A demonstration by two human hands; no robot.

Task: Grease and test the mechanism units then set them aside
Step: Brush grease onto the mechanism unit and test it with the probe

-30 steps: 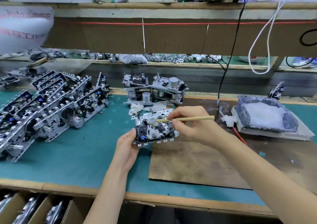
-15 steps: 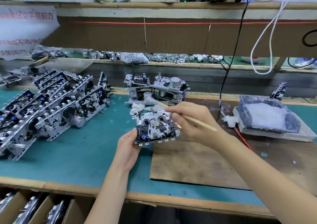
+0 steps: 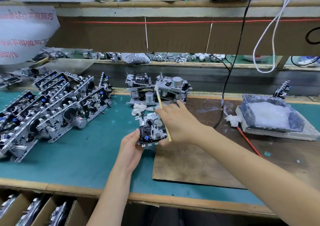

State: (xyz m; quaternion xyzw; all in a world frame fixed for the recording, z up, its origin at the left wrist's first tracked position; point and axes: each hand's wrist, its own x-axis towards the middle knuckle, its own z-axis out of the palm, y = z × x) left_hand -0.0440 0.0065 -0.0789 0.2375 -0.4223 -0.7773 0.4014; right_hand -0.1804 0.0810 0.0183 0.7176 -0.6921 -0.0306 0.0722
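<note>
The single head-worn camera looks forward and down, close over the workbench.

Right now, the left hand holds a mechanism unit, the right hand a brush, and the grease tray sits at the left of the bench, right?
One slip: the head view shows the grease tray on the right side. The left hand does hold the mechanism unit, the right hand the brush.

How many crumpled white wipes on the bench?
2: first wipe on the teal mat, just left of the right hand, which may hide more; second wipe at the left edge of the grease tray.
</note>
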